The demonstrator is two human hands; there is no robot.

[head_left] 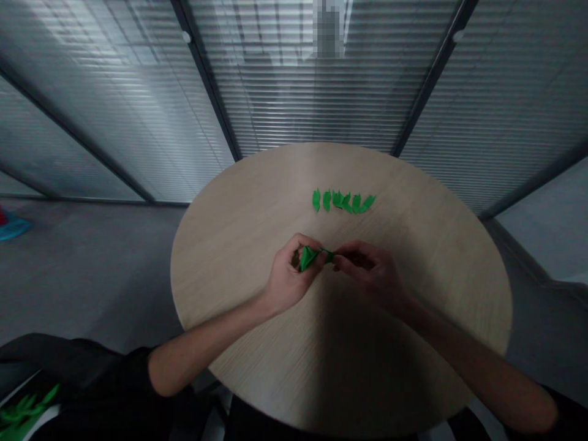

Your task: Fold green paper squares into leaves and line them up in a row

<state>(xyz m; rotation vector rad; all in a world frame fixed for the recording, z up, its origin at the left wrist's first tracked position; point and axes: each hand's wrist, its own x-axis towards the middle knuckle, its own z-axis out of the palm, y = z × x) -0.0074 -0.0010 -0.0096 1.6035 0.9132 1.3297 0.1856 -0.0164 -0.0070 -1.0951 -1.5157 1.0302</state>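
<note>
My left hand (285, 280) is closed around a folded green piece (307, 258) that looks like paper, its wide pointed end showing between thumb and fingers. The piece's narrow end reaches to the right, where the fingertips of my right hand (374, 272) pinch it. Both hands are just above the middle of the table. Whether this is one piece or two joined ones is hidden by the left thumb. Beyond the hands, several small green leaf-shaped folded pieces (356, 204) lie in a row, some overlapping.
The round wooden table (229, 214) stands close to a glass partition with blinds (312, 104). At the lower left, a white-edged container (46, 421) holds more green pieces (27, 410). A blue and red object (13, 226) rests on the floor at far left.
</note>
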